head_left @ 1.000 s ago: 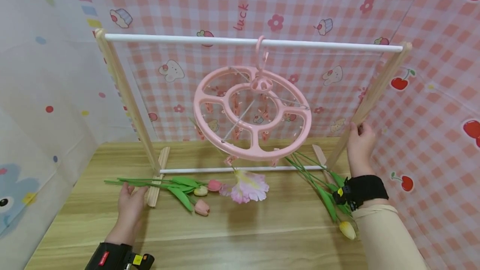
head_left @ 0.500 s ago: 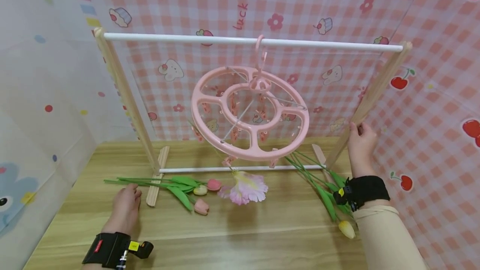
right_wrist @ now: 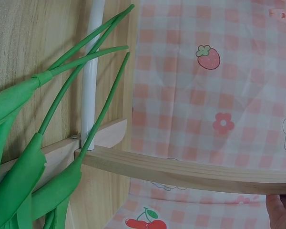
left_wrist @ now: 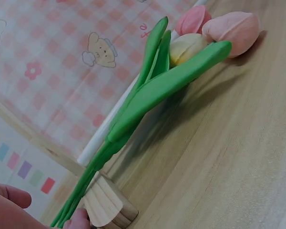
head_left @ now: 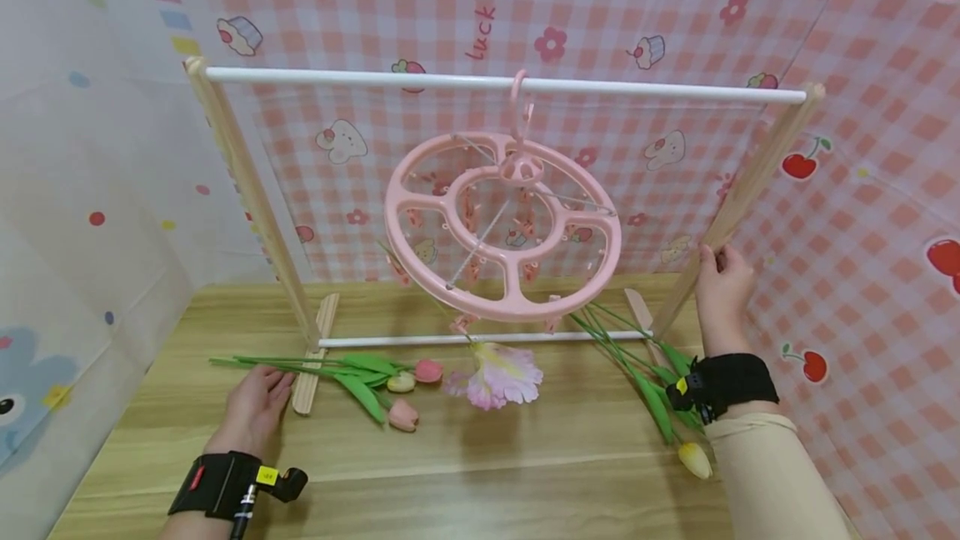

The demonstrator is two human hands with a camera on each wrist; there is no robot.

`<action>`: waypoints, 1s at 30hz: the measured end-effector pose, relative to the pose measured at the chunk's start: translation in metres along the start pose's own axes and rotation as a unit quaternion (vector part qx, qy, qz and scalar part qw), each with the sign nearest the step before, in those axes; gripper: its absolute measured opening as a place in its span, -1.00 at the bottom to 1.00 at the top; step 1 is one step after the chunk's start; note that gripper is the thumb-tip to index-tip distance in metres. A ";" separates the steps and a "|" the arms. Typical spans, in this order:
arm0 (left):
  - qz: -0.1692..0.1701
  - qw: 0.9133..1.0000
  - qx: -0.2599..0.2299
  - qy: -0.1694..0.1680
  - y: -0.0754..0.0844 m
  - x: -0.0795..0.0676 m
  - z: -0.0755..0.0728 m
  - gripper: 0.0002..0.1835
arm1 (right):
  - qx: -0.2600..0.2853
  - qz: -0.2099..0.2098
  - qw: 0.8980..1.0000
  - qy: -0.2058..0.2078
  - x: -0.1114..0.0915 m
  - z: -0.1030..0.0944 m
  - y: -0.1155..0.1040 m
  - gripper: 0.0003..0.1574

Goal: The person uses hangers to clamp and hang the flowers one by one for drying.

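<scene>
On the left of the wooden table, my left hand point(head_left: 258, 402) rests beside the green stems of several artificial tulips point(head_left: 367, 363), near the rack's left foot point(head_left: 306, 390). Its thumb stands apart from the fingers in the left wrist view, and the stems pass by a fingertip point(left_wrist: 78, 219). My right hand point(head_left: 723, 290) grips the right wooden post point(head_left: 750, 182) of the rack; only a small part of that hand shows in the right wrist view. A pink round clip hanger point(head_left: 513, 305) hangs from the white top bar point(head_left: 337, 80). Below it hangs a pink-purple flower point(head_left: 498, 376), apparently clipped by its stem.
More tulips lie at the right, with a yellow bloom point(head_left: 694, 459) near my sleeve and green leaves point(right_wrist: 21, 181) by the post. A low white bar point(head_left: 405, 341) joins the rack's feet. Checked cloth point(head_left: 442, 15) covers the wall behind.
My left hand has drawn slightly left and toward me, and its wrist has turned; its fingers bent, then loosened. The hanger and flower sway a little. My right hand stays on the post.
</scene>
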State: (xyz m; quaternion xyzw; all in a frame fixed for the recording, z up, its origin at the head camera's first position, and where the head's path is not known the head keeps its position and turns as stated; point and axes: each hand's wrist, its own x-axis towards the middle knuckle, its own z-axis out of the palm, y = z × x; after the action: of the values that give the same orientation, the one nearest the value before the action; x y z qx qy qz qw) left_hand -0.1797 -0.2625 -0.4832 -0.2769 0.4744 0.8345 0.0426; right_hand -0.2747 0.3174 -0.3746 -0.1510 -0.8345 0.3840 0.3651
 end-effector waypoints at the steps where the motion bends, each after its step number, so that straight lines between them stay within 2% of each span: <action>1: -0.002 1.000 -0.005 -0.004 0.000 0.001 0.000 -0.39 | 0.001 0.001 1.000 -0.001 0.000 0.000 0.000 -0.59; 4: -0.010 1.000 -0.022 -0.007 0.002 0.004 -0.001 -0.39 | 0.002 -0.001 1.000 -0.001 0.001 0.000 0.000 -0.59; 11: -0.027 0.994 -0.102 -0.015 0.003 0.008 -0.001 -0.36 | 0.010 0.000 1.000 0.001 0.002 0.000 0.002 -0.60; 18: -0.034 0.993 -0.114 0.002 -0.001 0.008 -0.002 -0.35 | 0.020 0.003 1.000 -0.012 0.002 -0.001 0.001 -0.59; 21: -0.037 0.990 -0.138 0.010 -0.001 0.007 -0.004 -0.45 | 0.026 0.004 1.000 -0.016 0.001 -0.001 0.002 -0.58; 25: -0.026 0.985 -0.168 0.031 0.000 0.006 -0.005 -0.83 | 0.028 0.003 1.000 -0.014 0.001 -0.001 0.002 -0.58; 28: -0.010 0.987 -0.156 0.045 0.000 0.006 -0.004 -0.90 | 0.025 0.003 1.000 -0.013 0.001 -0.001 0.002 -0.58; 30: -0.005 0.988 -0.142 0.055 -0.001 0.005 -0.003 -0.87 | 0.025 0.003 1.000 -0.013 0.001 -0.001 0.002 -0.58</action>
State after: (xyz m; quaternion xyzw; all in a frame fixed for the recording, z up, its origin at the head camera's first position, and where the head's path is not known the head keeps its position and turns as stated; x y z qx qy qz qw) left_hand -0.1826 -0.2660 -0.4876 -0.3278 0.3515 0.8767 -0.0189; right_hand -0.2745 0.3195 -0.3752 -0.1393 -0.8290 0.4073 0.3569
